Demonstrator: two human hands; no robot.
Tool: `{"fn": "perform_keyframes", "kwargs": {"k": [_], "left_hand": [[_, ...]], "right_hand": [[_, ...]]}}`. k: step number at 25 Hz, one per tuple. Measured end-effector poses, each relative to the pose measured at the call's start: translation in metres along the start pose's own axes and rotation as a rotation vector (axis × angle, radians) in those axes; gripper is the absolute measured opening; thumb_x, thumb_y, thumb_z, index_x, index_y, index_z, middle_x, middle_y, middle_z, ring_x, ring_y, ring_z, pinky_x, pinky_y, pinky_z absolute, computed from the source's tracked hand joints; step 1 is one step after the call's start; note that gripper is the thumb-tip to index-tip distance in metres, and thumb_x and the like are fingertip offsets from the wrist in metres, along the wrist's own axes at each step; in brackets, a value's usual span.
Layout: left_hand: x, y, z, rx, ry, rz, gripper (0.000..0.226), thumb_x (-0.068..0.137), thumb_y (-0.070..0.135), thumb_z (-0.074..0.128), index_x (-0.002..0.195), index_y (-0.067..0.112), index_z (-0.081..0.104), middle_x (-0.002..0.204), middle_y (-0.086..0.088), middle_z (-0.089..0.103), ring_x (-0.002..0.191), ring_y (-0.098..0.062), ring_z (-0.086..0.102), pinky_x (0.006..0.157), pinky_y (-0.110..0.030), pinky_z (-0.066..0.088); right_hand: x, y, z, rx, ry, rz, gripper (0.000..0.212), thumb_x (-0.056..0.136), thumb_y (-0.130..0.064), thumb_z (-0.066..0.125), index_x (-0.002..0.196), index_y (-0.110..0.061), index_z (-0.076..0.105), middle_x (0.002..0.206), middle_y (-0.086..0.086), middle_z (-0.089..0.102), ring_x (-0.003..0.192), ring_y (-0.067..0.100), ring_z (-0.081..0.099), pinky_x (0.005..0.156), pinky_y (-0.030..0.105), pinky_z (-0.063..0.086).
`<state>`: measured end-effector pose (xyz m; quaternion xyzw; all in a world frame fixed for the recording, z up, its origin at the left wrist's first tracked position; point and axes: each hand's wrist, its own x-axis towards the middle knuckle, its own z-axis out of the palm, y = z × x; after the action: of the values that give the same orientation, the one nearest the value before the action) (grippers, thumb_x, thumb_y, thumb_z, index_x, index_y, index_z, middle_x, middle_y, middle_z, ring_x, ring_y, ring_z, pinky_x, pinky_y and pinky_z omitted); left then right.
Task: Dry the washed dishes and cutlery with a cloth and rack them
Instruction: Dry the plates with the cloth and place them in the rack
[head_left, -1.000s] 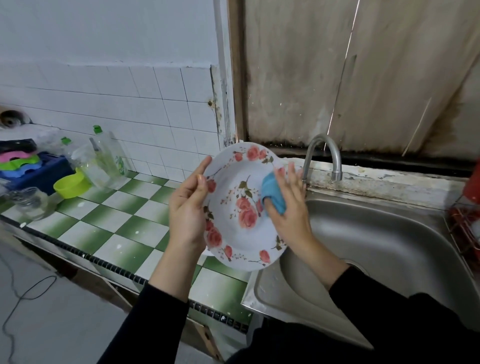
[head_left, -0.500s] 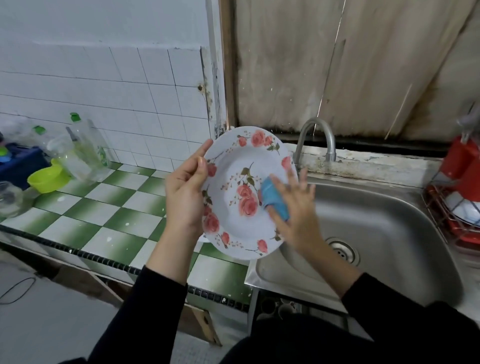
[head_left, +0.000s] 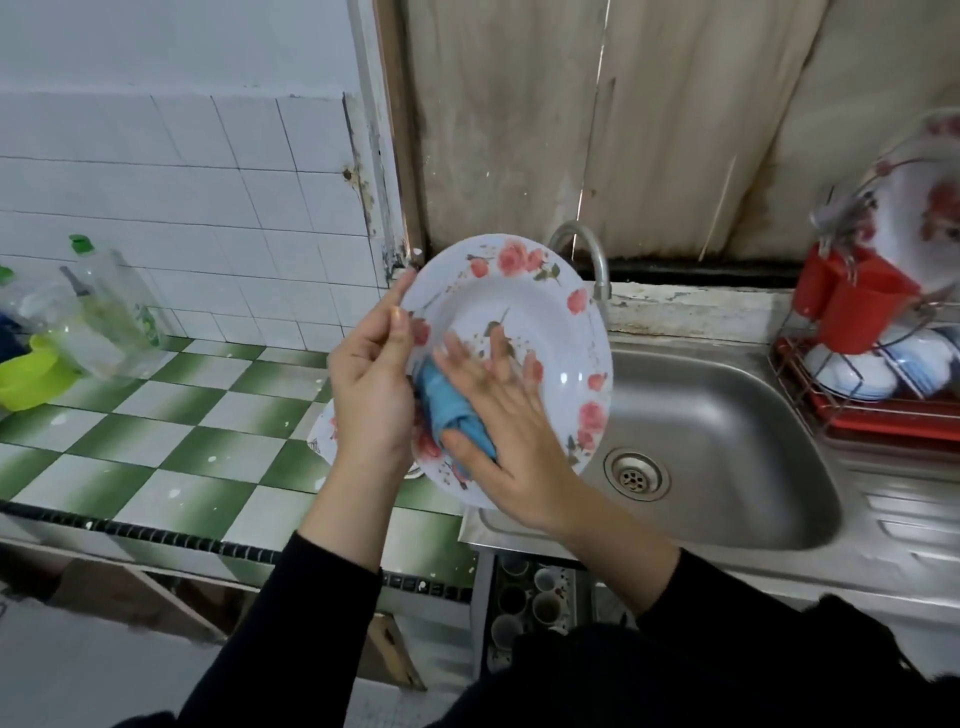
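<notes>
The left hand (head_left: 371, 395) and right hand (head_left: 498, 415) meet at the centre of the frame, above the seam where a green-and-white chequered tile counter (head_left: 156, 431) joins a steel sink (head_left: 727, 415). Both arms wear black sleeves.

The left hand grips the left rim of a white rose-patterned plate (head_left: 545, 322), with the thumb on the front and the fingers curled behind. The plate is tilted almost upright, its face turned toward the camera. The right hand lies flat on that face, fingers straight and spread, and presses a blue cloth (head_left: 452, 410) against the lower left of the plate. The cloth bunches out between the thumb and forefinger, just beside the left palm.

Behind the left wrist, the edge of a second floral plate (head_left: 322, 431) lies on the counter. The plate in hand covers the base of a curved tap (head_left: 587, 254) behind it, and the drain (head_left: 635, 475) shows just to its lower right.

White wall tiles (head_left: 182, 182) fill the upper left, and stained, weathered boards (head_left: 623, 130) the upper right. At the left edge stand blurred clear bottles (head_left: 119, 306) and a lime-green bowl (head_left: 31, 374). At the right edge a red dish rack (head_left: 883, 421) holds bowls (head_left: 852, 369), a red cutlery holder (head_left: 857, 306) and a standing rose plate (head_left: 924, 208). Cups (head_left: 535, 597) sit in the space below the sink.
</notes>
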<state>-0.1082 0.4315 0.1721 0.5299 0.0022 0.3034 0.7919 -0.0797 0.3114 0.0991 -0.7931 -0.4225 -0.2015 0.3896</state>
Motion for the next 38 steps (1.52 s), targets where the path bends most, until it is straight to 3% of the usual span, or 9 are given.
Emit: {"fn": "perform_keyframes", "kwargs": {"k": [5,12,15,18,21,26,32,34,38], "left_hand": [[-0.018,-0.004,0.023,0.052,0.026,0.001,0.044,0.098,0.008,0.049,0.065,0.023,0.074,0.136,-0.017,0.056,0.116,-0.017,0.061,0.083,-0.022,0.051],[-0.053,-0.02,0.093,0.012,0.085,-0.049,0.03,0.1,0.007,0.047,0.076,-0.002,0.062,0.108,0.025,0.068,0.111,0.003,0.06,0.091,-0.024,0.052],[-0.073,-0.028,0.126,-0.098,0.103,-0.078,0.037,0.101,0.009,0.046,0.067,0.002,0.06,0.111,0.025,0.067,0.113,-0.001,0.061,0.089,-0.025,0.052],[-0.098,-0.051,0.168,-0.16,0.101,-0.174,0.03,0.101,0.008,0.044,0.093,-0.007,0.068,0.101,0.024,0.071,0.106,-0.004,0.065,0.087,-0.029,0.054],[-0.13,-0.076,0.204,-0.225,0.095,-0.321,0.028,0.101,0.007,0.043,0.119,0.002,0.065,0.1,0.013,0.074,0.098,-0.012,0.069,0.091,-0.04,0.054],[-0.18,-0.108,0.256,-0.242,0.025,-0.502,0.031,0.099,0.006,0.045,0.123,0.014,0.064,0.114,-0.008,0.071,0.105,-0.028,0.067,0.089,-0.045,0.055],[-0.221,-0.127,0.325,0.153,-0.271,-0.497,0.033,0.098,0.005,0.047,0.13,0.011,0.054,0.123,0.004,0.06,0.091,0.001,0.059,0.063,-0.009,0.046],[-0.221,-0.132,0.351,0.19,-0.383,-0.391,0.033,0.099,0.007,0.047,0.131,0.014,0.053,0.119,0.008,0.06,0.098,0.01,0.059,0.075,-0.004,0.046],[-0.191,-0.147,0.4,0.471,-0.616,-0.041,0.045,0.095,0.019,0.054,0.138,0.03,0.048,0.148,0.007,0.043,0.136,-0.009,0.036,0.116,-0.042,0.03]], "right_hand": [[-0.053,0.054,-0.064,-0.276,0.007,0.17,0.056,0.089,-0.045,0.048,0.142,-0.026,0.044,0.156,-0.005,0.029,0.15,0.021,0.002,0.117,0.053,-0.008],[-0.1,0.076,-0.192,0.141,0.436,0.856,0.027,0.093,-0.019,0.058,0.118,-0.027,0.061,0.102,-0.011,0.062,0.098,0.012,0.062,0.089,0.037,0.054],[-0.133,0.073,-0.236,0.19,0.353,0.851,0.054,0.094,-0.005,0.054,0.133,-0.041,0.05,0.112,-0.012,0.058,0.1,0.001,0.059,0.091,0.029,0.051],[-0.156,0.059,-0.275,0.346,0.392,0.838,0.048,0.094,-0.007,0.049,0.132,-0.035,0.055,0.119,-0.005,0.065,0.099,-0.003,0.062,0.097,0.031,0.049],[-0.182,0.044,-0.307,0.424,0.464,0.808,0.041,0.095,-0.025,0.059,0.128,-0.047,0.051,0.11,-0.026,0.067,0.106,-0.001,0.063,0.089,0.026,0.053],[-0.236,0.035,-0.345,0.357,0.537,0.711,0.08,0.081,0.01,0.068,0.139,-0.036,0.039,0.121,-0.021,0.059,0.109,-0.003,0.06,0.076,0.02,0.055],[-0.262,0.038,-0.4,0.087,0.738,0.743,0.068,0.073,-0.003,0.066,0.129,-0.039,0.053,0.109,-0.035,0.059,0.103,-0.01,0.058,0.077,0.016,0.054],[-0.262,0.044,-0.414,-0.053,0.737,0.717,0.067,0.074,-0.003,0.069,0.13,-0.036,0.055,0.116,-0.025,0.058,0.11,0.001,0.059,0.089,0.027,0.055],[-0.253,0.063,-0.437,-0.416,0.709,0.615,0.071,0.075,0.004,0.064,0.136,-0.031,0.053,0.117,-0.013,0.059,0.104,0.018,0.058,0.086,0.038,0.054]]}}
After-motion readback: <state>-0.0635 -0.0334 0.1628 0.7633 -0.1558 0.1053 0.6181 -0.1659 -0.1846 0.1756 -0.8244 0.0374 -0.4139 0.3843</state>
